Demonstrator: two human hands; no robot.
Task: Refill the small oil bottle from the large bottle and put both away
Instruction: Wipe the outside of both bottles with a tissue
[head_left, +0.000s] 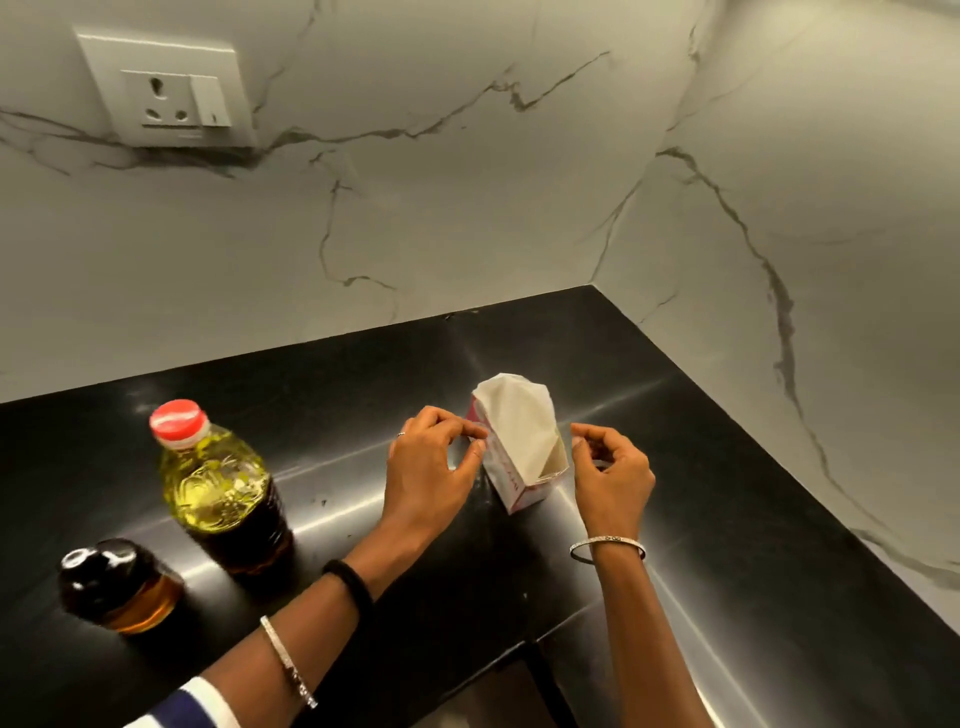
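Note:
The large oil bottle (221, 488) stands capped with a red lid at the left of the black counter, its yellow oil showing. In front of it, nearer the counter edge, stands the small oil bottle (117, 584) with a dark cap and amber oil at its base. Both hands are away from the bottles, at a small pink-and-white tissue box (519, 467) with a white tissue sticking up. My left hand (434, 467) pinches the box's left rim. My right hand (613, 467) hovers just right of the box, fingers loosely curled and holding nothing.
The glossy black counter (727, 545) runs into a corner of white marble walls at the back and right. A wall socket (166, 93) sits high on the left. A seam or gap in the counter front shows near the bottom middle.

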